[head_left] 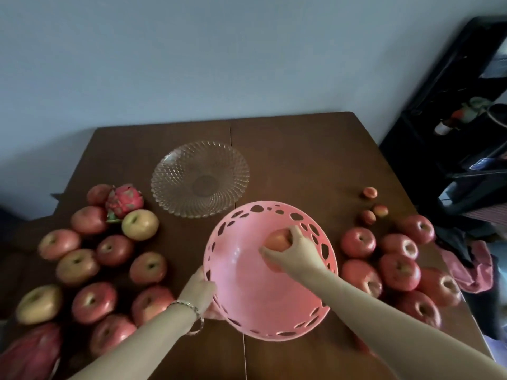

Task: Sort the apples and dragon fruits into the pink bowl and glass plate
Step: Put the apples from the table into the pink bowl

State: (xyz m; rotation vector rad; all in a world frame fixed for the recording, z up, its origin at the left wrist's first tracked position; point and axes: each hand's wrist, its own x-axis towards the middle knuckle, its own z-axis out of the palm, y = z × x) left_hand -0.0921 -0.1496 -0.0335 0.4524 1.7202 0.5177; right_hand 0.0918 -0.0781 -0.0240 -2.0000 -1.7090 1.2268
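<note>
Fingers of your right hand [295, 249] curl over a red apple [277, 240] inside the pink bowl [247, 286] at centre frame. Your left hand [199, 293] clamps the bowl's left rim, wrist bent. Above-left sits the glass plate [175, 171].

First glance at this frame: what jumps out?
The pink bowl dominates the centre of the brown table, tilted toward the camera: the left hand grips its near-left rim while the right hand holds an apple inside it. Red apples crowd both sides, with a dragon fruit at the far left of the pile. Behind the bowl, the glass plate sits empty.
</note>
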